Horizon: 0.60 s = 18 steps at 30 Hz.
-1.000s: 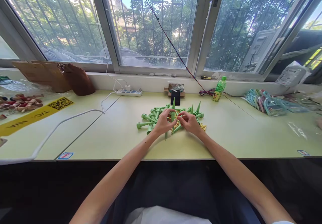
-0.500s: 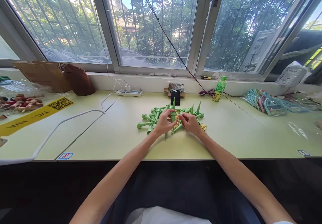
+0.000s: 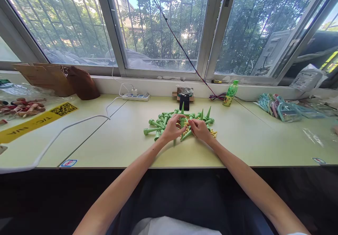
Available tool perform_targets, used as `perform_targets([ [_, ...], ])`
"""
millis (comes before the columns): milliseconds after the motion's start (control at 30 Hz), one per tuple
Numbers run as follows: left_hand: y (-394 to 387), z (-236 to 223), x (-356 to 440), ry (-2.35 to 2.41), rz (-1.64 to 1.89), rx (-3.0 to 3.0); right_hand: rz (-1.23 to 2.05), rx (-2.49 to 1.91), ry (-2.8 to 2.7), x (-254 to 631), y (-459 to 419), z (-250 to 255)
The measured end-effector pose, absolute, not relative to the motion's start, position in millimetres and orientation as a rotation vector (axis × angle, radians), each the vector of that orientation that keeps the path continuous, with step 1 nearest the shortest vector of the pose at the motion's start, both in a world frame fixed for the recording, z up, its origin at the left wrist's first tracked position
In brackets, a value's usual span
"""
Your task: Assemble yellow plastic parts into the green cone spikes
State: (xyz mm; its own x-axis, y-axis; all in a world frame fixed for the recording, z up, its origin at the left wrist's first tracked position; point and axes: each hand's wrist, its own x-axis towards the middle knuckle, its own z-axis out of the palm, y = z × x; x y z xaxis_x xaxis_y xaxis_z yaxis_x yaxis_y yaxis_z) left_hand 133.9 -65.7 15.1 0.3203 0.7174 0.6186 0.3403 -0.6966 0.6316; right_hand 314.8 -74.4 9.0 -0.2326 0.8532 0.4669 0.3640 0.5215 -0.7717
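Note:
My left hand [image 3: 173,128] is closed around a green plastic plant-watering spike [image 3: 182,121], held upright with its tapered tip showing above the fingers. Close on its right, my right hand [image 3: 199,128] is closed in a pinch beside the spike. Whatever those fingertips grip is too small to make out. Around and behind both hands lies a pile of similar green spikes [image 3: 159,123], some lying flat and a few pointing up. Small yellow pieces [image 3: 213,133] are partly hidden under my right hand and among the spikes.
Behind the pile a dark phone [image 3: 184,102] leans on a small box. A green bottle [image 3: 230,93] stands at the back right, near packaged pastel items [image 3: 280,107]. A power strip [image 3: 136,96] and a white cable-like tube [image 3: 66,128] are to the left.
My right fingertips have shifted very slightly beside the spike. My left hand keeps the spike upright in the same place, and the pile looks unchanged.

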Motion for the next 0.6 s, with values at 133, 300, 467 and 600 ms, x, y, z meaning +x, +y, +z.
perform_targets([
  [133, -64.8, 15.1, 133.6, 0.951, 1.349, 2.195, 0.683, -0.997, -1.807, 316.0, -74.0, 7.7],
  [300, -65.7, 15.5, 133.7, 0.941, 1.339, 2.212, 0.685, -0.994, -1.831, 316.5, -72.4, 6.2],
  [467, -68.5, 17.5, 134.5, 0.922, 1.33, 2.217, 0.643, -1.017, -1.836, 316.3, -72.3, 6.5],
  [600, -67.9, 17.0, 134.7, 0.939, 1.337, 2.205, 0.666, -1.008, -1.809, 315.9, -73.3, 7.8],
])
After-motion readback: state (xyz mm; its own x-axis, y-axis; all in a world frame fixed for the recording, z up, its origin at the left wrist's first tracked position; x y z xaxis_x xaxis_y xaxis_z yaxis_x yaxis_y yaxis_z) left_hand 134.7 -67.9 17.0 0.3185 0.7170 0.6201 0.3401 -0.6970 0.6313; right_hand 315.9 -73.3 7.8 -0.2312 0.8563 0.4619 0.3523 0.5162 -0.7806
